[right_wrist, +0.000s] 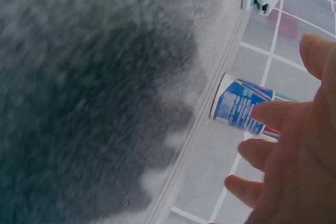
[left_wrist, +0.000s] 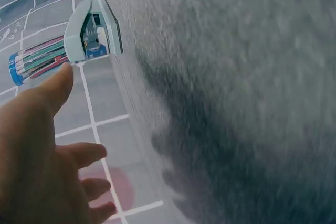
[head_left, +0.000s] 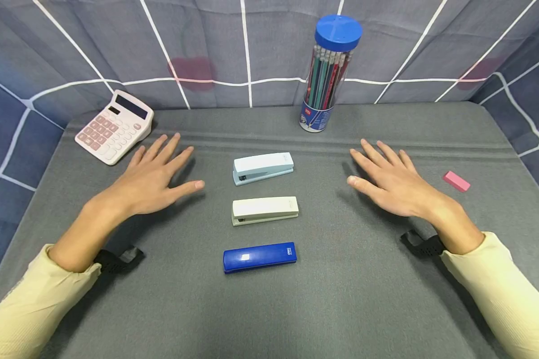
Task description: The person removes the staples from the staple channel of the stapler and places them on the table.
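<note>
Three staplers lie in a column between my hands in the head view: a light blue one (head_left: 263,168) at the back, a cream one (head_left: 265,210) in the middle and a dark blue one (head_left: 260,257) at the front. Left of them my left hand (head_left: 154,179) hovers with fingers spread, holding nothing, close to the white and pink calculator (head_left: 114,126). On the other side my right hand (head_left: 388,182) is likewise spread and holds nothing; a pink eraser (head_left: 456,181) lies to its right. Both hands cast shadows on the grey tabletop (head_left: 341,299).
A clear tube of pencils (head_left: 323,80) with a blue lid stands upright at the back, right of centre. Behind the table hangs a grey-blue curtain (head_left: 278,50) with white grid lines, which continues along both sides. Black straps (head_left: 119,260) circle the wrists.
</note>
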The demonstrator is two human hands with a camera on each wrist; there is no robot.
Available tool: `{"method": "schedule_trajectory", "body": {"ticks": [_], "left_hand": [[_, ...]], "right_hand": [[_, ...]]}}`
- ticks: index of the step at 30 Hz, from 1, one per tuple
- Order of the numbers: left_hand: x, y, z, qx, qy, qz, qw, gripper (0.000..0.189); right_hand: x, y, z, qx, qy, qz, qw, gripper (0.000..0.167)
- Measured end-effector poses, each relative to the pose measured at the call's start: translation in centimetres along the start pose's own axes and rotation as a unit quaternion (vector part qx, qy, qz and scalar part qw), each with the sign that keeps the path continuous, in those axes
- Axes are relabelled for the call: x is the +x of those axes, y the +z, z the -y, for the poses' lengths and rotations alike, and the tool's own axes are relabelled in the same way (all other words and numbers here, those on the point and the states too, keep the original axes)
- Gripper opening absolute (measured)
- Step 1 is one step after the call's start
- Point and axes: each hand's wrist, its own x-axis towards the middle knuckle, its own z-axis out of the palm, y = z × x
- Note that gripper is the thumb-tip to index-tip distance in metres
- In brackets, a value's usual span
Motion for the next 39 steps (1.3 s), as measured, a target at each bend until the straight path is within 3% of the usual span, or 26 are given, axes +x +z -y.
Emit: {"method": "schedule_trajectory", "body": {"ticks": [5,10,13,16,18,23,29,34,39], "left_hand": [[0.5,0.4,-1.1,-0.101,0.054,-0.034,0.9929,0.073],[2.1,1.2,-2.7,-0.202,0.074,-0.022,0.9764,0.06],[3.4,1.7,-3.4,-0.253,0.068,0.001,0.9651,0.053],[4.7,2.1,-4.0,-0.297,0.064,0.027,0.9522,0.046],[5.3,2.4,-4.2,-0.308,0.058,0.035,0.9491,0.042],[5.8,2.9,-4.5,-0.298,0.033,0.006,0.954,0.031],[5.9,3.0,-4.8,-0.282,0.011,-0.025,0.959,0.027],[5.9,3.0,-4.8,-0.289,0.016,-0.024,0.9568,0.028],[6.1,3.0,-4.7,-0.285,0.022,-0.029,0.9577,0.026]], "right_hand": [[1.0,-0.1,1.2,0.053,-0.074,-0.078,0.9928,0.056],[3.3,0.1,3.9,0.112,-0.136,-0.117,0.9774,0.039],[5.3,0.4,6.1,0.159,-0.164,-0.114,0.9669,0.035],[7.2,0.8,8.1,0.198,-0.178,-0.087,0.96,0.035],[8.3,1.1,9.2,0.216,-0.185,-0.064,0.9566,0.036],[10.2,1.6,10.9,0.238,-0.187,-0.014,0.953,0.039],[11.6,1.6,11.2,0.219,-0.182,0.056,0.957,0.047],[12.3,2.2,11.0,0.206,-0.183,0.064,0.9593,0.046],[13.1,2.9,10.3,0.243,-0.181,0.056,0.9512,0.032]]}}
